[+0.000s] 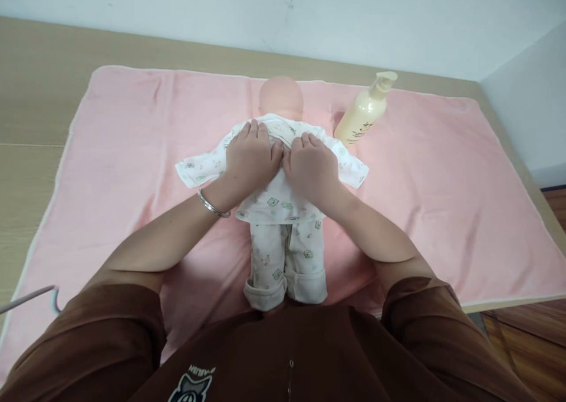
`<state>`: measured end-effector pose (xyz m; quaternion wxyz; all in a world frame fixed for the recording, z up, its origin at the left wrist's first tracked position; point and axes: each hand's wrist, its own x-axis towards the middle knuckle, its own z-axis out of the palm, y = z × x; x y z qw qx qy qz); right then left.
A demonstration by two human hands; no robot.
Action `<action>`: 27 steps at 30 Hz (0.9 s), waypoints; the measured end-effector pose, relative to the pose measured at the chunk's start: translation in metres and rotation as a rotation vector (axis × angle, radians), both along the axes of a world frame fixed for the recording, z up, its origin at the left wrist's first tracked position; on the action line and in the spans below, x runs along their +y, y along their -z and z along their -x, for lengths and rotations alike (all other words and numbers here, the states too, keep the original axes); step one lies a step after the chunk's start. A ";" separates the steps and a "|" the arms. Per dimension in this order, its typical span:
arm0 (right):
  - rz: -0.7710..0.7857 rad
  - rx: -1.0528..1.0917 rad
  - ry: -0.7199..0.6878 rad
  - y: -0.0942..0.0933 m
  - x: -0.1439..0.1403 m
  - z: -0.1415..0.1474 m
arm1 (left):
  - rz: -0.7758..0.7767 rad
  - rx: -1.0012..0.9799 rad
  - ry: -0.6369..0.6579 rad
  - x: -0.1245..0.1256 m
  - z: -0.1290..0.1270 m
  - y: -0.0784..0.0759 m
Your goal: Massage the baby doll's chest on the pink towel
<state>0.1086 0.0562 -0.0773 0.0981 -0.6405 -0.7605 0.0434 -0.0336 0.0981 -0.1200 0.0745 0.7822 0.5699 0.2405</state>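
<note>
A baby doll with a smooth bald head lies lengthwise in front of me, its head at the far end and no face showing. It wears a white printed top with sleeves spread to both sides and matching trousers with turned-up cuffs. My left hand, with a silver bangle on its wrist, lies flat on the upper left of the top. On the upper right rests my right hand, also flat with fingers stretched out. The two thumbs nearly meet at the middle. Neither hand grips anything.
Under the doll a pink mat with some creases covers most of a wooden table. A cream pump bottle stands right of the doll's head. A pale wall rises behind the table, and wooden flooring shows at lower right.
</note>
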 end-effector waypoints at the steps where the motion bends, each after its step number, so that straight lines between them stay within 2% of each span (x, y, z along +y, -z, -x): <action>1: 0.016 0.024 -0.001 0.002 0.007 -0.003 | -0.015 -0.003 -0.005 -0.005 -0.002 -0.002; 6: 0.063 0.071 -0.073 0.008 0.039 -0.018 | -0.023 0.017 -0.018 -0.027 -0.009 -0.009; 10: 0.022 0.039 -0.028 -0.004 0.020 -0.011 | 0.020 0.036 -0.030 -0.013 -0.003 -0.012; 14: 0.018 0.100 -0.040 -0.014 0.002 -0.007 | 0.088 0.082 -0.043 0.004 0.002 -0.013; 17: -0.029 0.135 -0.020 -0.007 0.012 -0.012 | 0.040 0.057 -0.065 0.001 0.000 -0.010; 23: -0.045 0.120 -0.033 0.017 0.044 -0.018 | 0.012 0.026 -0.077 -0.010 -0.004 -0.006; 27: -0.022 0.132 -0.048 0.012 0.042 -0.019 | -0.017 -0.009 -0.083 -0.009 -0.002 -0.005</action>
